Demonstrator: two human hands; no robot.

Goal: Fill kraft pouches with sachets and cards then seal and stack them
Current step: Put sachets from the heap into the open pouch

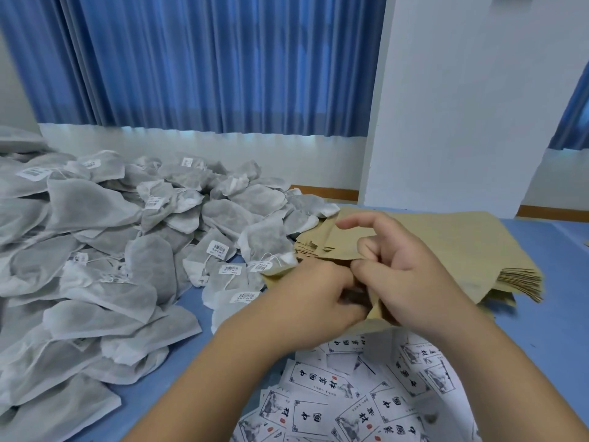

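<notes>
The left hand (312,301) and right hand (411,275) both pinch one pouch (377,309) at centre, apparently parting its mouth; sachets (143,250) lie at nine o'clock, nearer the left hand.

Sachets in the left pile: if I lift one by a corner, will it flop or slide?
Probably floppy: the sachets drape and crease over each other. Likely light, since the fabric looks like thin mesh. Their string tags may snag neighbours.
</notes>
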